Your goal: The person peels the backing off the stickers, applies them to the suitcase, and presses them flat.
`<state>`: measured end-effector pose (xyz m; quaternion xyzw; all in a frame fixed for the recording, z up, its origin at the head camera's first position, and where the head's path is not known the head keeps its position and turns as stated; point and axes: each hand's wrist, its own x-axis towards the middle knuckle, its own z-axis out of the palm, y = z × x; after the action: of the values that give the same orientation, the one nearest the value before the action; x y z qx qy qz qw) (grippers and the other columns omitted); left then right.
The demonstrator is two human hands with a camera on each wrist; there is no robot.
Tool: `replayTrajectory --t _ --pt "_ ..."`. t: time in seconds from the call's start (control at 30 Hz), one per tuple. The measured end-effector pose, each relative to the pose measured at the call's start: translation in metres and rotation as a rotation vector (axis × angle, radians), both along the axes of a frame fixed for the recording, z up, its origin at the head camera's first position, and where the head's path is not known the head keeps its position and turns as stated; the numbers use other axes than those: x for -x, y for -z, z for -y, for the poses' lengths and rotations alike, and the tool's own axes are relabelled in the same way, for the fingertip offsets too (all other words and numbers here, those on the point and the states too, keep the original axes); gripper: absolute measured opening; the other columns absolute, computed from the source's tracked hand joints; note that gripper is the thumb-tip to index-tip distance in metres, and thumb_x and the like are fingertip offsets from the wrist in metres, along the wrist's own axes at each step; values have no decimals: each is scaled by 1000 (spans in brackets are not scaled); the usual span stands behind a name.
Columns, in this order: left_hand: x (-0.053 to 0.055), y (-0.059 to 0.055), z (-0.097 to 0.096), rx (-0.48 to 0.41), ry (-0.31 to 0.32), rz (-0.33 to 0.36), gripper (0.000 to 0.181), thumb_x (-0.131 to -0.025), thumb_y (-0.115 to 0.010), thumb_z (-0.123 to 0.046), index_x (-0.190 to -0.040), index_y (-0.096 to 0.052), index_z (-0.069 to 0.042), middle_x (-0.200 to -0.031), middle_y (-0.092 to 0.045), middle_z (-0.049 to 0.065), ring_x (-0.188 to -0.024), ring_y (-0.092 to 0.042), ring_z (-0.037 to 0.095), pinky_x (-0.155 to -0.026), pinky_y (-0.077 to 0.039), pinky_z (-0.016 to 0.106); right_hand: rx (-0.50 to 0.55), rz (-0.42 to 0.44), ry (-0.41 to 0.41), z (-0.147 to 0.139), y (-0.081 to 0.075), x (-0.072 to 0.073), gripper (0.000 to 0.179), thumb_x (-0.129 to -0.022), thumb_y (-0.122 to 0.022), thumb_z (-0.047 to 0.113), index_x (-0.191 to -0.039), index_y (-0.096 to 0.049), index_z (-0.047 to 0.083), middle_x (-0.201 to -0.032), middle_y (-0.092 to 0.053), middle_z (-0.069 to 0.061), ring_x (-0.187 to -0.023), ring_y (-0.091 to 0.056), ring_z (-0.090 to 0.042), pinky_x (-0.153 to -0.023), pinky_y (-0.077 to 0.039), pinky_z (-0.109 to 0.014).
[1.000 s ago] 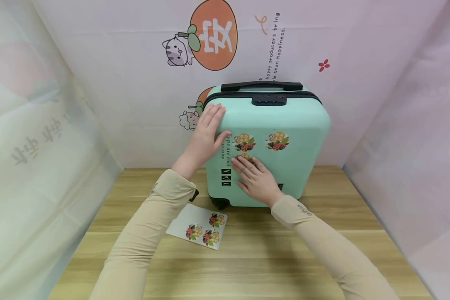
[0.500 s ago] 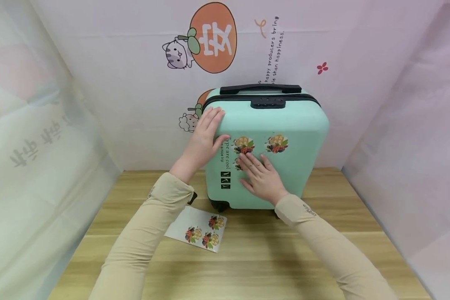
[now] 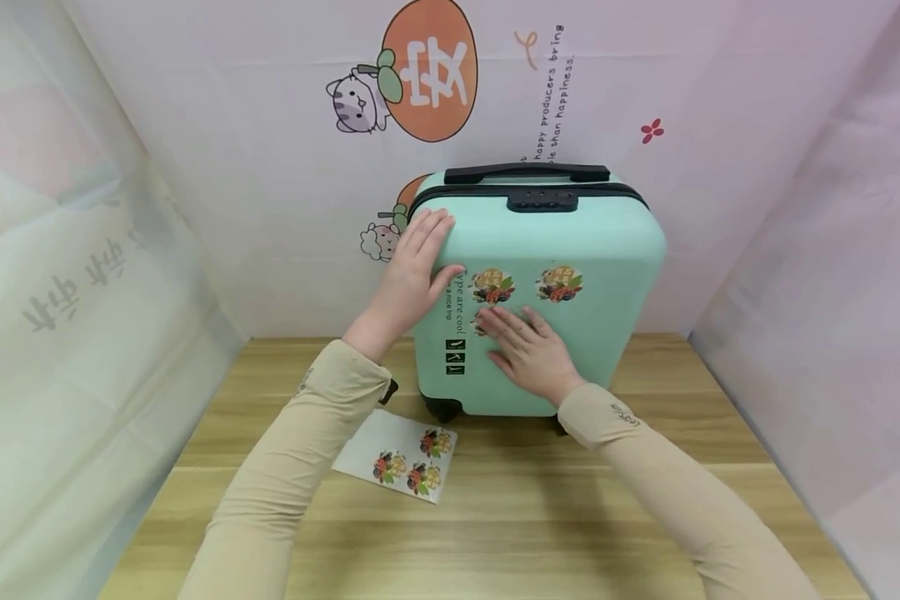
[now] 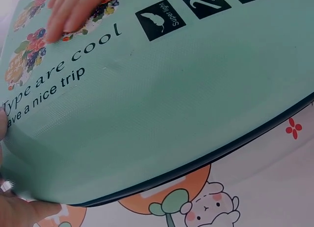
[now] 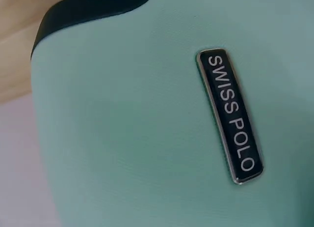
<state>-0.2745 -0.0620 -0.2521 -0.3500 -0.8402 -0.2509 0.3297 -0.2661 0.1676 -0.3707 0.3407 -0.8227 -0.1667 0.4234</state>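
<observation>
A mint-green suitcase point(image 3: 607, 250) stands upright on the table, black handle on top. My left hand point(image 3: 414, 275) rests on its upper left edge, fingers extended and thumb spread onto the front. With straight fingers, my right hand point(image 3: 532, 350) presses on a fruit sticker point(image 3: 480, 323) low on the front, covering most of it. Above that, another fruit sticker point(image 3: 492, 286) is stuck on, and a third sticker point(image 3: 559, 284) sits to its right. The left wrist view shows the right hand's fingers point(image 4: 73, 13) over the stickers. A SWISS POLO badge point(image 5: 230, 116) appears in the right wrist view.
A white sticker sheet point(image 3: 375, 442) bearing several fruit stickers lies on the wooden table point(image 3: 495, 533), in front of the suitcase's lower left corner. A printed cloth point(image 3: 270, 192) hangs behind, with further cloth on both sides.
My right hand has slid a little to the right across the lower sticker, uncovering its left part. The left hand stays at the suitcase's edge.
</observation>
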Motion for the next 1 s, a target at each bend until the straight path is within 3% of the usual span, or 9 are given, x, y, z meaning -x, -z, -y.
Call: replayTrajectory --t 0.1,0.17,0.3,0.37,0.43,0.6,0.87,1.0 --pt "-1 -1 -1 -4 2 4 58 -91 -62 -21 -139 -40 4 -146 -38 20 -140 -26 36 -120 -12 34 57 23 36 -4 -5 -4 63 -102 -8 48 -150 13 14 -155 24 3 -143 20 -11 -120 6 -32" --pt "-1 -1 -2 -7 2 11 58 -91 -62 -21 -139 -40 4 -146 -38 20 -140 -25 37 -120 -12 34 38 71 61 -4 -4 -8 63 -101 -3 48 -149 17 12 -154 27 1 -143 22 -13 -119 8 -33" --pt "-2 0 -1 -4 -8 17 58 -92 -61 -21 -140 -39 4 -146 -37 20 -141 -25 36 -120 -12 34 -52 126 -7 1 7 -14 73 -101 -25 50 -149 13 12 -155 24 1 -143 20 -14 -120 -1 -33" --pt "-2 0 -1 1 -12 22 59 -92 -61 -22 -140 -39 3 -147 -37 20 -141 -25 36 -120 -12 35 -87 111 -56 0 15 -14 82 -96 -42 49 -151 8 14 -156 20 2 -144 16 -12 -120 -7 -32" --pt "-3 0 -1 4 -14 24 59 -92 -61 -22 -140 -39 3 -146 -38 20 -141 -25 36 -120 -13 35 -111 81 -69 -2 20 -14 84 -94 -46 49 -152 4 15 -157 17 4 -145 13 -12 -120 -11 -31" --pt "-2 0 -2 -2 -14 24 58 -91 -62 -23 -140 -40 2 -146 -38 19 -141 -25 35 -120 -13 34 -136 30 -5 -12 17 -10 65 -102 -21 47 -151 8 15 -157 18 4 -145 13 -11 -120 -11 -30" --pt "-1 -1 -4 -9 1 18 58 -91 -61 -22 -140 -40 3 -147 -38 19 -141 -24 36 -120 -11 35 40 125 92 -24 1 -17 64 -101 -4 48 -149 16 11 -155 25 0 -143 20 -14 -120 5 -29" --pt "-2 0 -3 -16 0 6 58 -91 -62 -21 -139 -40 4 -146 -38 20 -140 -25 37 -120 -12 35 9 142 111 -16 0 -22 64 -100 1 48 -147 21 10 -153 29 -2 -142 23 -16 -119 7 -31"
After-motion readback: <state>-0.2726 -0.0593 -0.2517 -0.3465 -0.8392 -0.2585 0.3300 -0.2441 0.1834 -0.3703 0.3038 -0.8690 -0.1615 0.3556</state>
